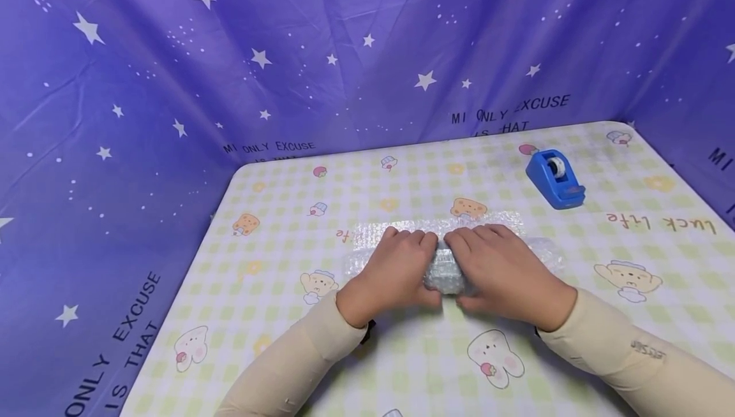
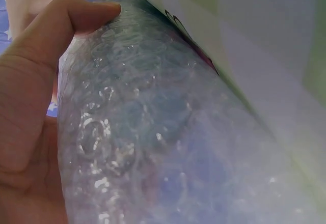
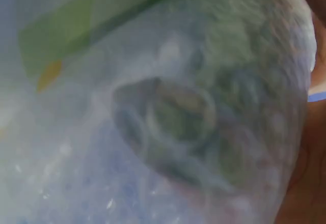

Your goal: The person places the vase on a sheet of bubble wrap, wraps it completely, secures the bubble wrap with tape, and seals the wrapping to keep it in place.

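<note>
Near the middle of the table, both hands grip a bubble-wrap roll. My left hand curls over its left part, and my right hand over its right part, with both thumbs on the near side. A flat strip of bubble wrap extends beyond the fingers, and loose ends stick out past each hand. In the left wrist view, the thumb presses the clear bubbled surface. Through the wrap, the right wrist view shows a blurred, dark greenish shape; what lies inside is too unclear to tell.
A blue tape dispenser with a roll of tape stands at the far right of the table. The tabletop carries a green-checked cartoon cover. Behind it and at the sides hangs a purple starry curtain.
</note>
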`<control>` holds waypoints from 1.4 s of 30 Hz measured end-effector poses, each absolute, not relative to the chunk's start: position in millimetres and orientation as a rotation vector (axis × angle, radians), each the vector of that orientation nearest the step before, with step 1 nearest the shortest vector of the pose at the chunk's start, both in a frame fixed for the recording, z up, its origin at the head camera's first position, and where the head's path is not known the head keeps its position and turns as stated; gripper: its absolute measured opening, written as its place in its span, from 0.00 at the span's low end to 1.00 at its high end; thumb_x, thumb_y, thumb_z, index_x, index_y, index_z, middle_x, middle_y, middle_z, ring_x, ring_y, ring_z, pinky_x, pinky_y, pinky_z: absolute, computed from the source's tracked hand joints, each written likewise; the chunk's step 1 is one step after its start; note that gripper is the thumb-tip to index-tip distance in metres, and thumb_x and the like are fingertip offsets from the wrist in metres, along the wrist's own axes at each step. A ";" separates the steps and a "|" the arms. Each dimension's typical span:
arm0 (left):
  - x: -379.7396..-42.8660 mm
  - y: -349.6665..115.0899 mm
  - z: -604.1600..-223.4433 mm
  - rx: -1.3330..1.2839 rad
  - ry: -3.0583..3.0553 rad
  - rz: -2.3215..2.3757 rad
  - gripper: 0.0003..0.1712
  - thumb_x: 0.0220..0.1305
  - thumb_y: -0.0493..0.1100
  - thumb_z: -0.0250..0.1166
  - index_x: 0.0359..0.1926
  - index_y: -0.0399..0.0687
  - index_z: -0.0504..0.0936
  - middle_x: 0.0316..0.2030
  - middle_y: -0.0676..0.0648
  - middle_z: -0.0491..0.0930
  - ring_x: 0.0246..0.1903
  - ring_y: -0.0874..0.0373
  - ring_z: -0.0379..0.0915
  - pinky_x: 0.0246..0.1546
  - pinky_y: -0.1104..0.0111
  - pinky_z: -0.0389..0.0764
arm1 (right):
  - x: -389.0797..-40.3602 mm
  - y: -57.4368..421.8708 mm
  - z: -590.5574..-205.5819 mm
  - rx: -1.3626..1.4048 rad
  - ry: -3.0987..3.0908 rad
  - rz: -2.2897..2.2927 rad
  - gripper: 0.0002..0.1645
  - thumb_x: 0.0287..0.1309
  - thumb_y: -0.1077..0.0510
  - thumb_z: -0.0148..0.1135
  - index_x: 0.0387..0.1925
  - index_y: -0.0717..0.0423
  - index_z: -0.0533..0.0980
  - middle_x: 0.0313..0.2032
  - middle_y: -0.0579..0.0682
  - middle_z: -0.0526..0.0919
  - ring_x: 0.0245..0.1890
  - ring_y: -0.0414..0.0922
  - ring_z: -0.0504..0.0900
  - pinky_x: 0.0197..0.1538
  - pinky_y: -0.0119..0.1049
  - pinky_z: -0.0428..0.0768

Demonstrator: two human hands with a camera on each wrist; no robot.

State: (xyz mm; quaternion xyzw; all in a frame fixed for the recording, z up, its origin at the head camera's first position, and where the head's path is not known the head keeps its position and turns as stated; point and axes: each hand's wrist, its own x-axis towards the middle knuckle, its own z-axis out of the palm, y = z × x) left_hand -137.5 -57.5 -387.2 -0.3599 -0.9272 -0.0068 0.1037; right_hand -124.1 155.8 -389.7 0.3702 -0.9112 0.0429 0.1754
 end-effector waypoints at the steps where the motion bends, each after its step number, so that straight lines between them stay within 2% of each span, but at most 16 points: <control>1: -137.5 -57.4 -386.9 -1.063 -2.736 -0.022 0.34 0.38 0.66 0.75 0.41 0.52 0.74 0.32 0.57 0.76 0.31 0.60 0.76 0.37 0.64 0.68 | -124.0 155.2 -390.6 1.043 -2.581 0.110 0.52 0.28 0.37 0.81 0.54 0.59 0.73 0.46 0.53 0.83 0.47 0.54 0.84 0.57 0.55 0.78; 12: -139.9 -56.8 -382.8 -1.037 -2.755 0.014 0.35 0.40 0.66 0.73 0.44 0.52 0.75 0.35 0.56 0.78 0.34 0.60 0.77 0.39 0.62 0.70 | -128.6 153.5 -392.0 1.049 -2.527 0.057 0.51 0.30 0.38 0.82 0.53 0.62 0.72 0.42 0.56 0.83 0.44 0.56 0.85 0.59 0.59 0.76; 29: -134.9 -55.6 -384.0 -1.029 -2.747 0.086 0.36 0.45 0.68 0.69 0.49 0.51 0.75 0.39 0.55 0.80 0.38 0.58 0.79 0.43 0.58 0.70 | -131.0 158.4 -394.8 1.092 -2.584 0.114 0.49 0.32 0.38 0.81 0.53 0.61 0.73 0.40 0.54 0.83 0.42 0.55 0.85 0.62 0.60 0.74; 37: -130.9 -53.3 -383.3 -1.019 -2.722 0.198 0.50 0.45 0.73 0.70 0.61 0.46 0.75 0.52 0.52 0.82 0.49 0.55 0.79 0.50 0.56 0.71 | -132.2 160.4 -394.3 1.113 -2.569 0.115 0.50 0.32 0.37 0.79 0.53 0.62 0.74 0.39 0.54 0.84 0.41 0.54 0.85 0.60 0.60 0.75; 42: -127.4 -51.6 -383.7 -1.011 -2.707 0.224 0.54 0.45 0.72 0.72 0.65 0.43 0.72 0.54 0.51 0.80 0.52 0.54 0.77 0.54 0.55 0.70 | -132.6 161.4 -393.4 1.125 -2.580 0.117 0.51 0.32 0.36 0.78 0.54 0.63 0.74 0.41 0.54 0.85 0.42 0.53 0.85 0.60 0.59 0.75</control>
